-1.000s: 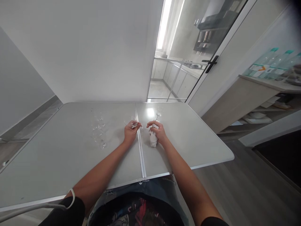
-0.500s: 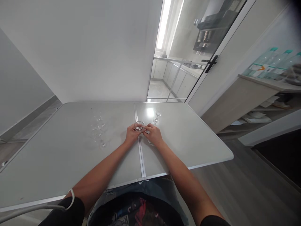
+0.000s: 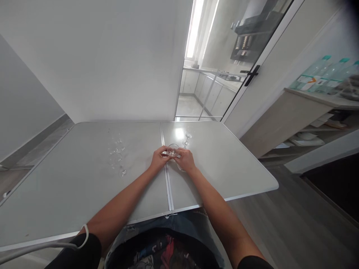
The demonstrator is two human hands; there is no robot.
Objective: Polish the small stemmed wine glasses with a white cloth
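Observation:
Between both hands, above the seam near the table's middle, is a clear drinking glass (image 3: 173, 147) with a round rim. My left hand (image 3: 159, 158) is closed on its left side. My right hand (image 3: 185, 159) grips the right side, with fingers partly hiding it. Just behind the right hand, a clear stemmed glass (image 3: 187, 140) lies on the table. Part of another clear glass piece (image 3: 181, 169) shows under the right hand, mostly covered. To the left, several transparent stemmed glasses (image 3: 120, 157) lie on the table, their outlines faint.
The pale table (image 3: 70, 186) has a metal seam and edging. A white wall (image 3: 112, 67) borders its far side. Right of it are a glazed door with a black handle (image 3: 251, 76) and a shelf unit (image 3: 294, 116) bearing bottles (image 3: 316, 76). A white cable (image 3: 56, 246) crosses my left arm.
The held glass has shifted slightly right, from above my left hand to between both hands. My right hand's fingers now reach further around it. The other glasses stay put.

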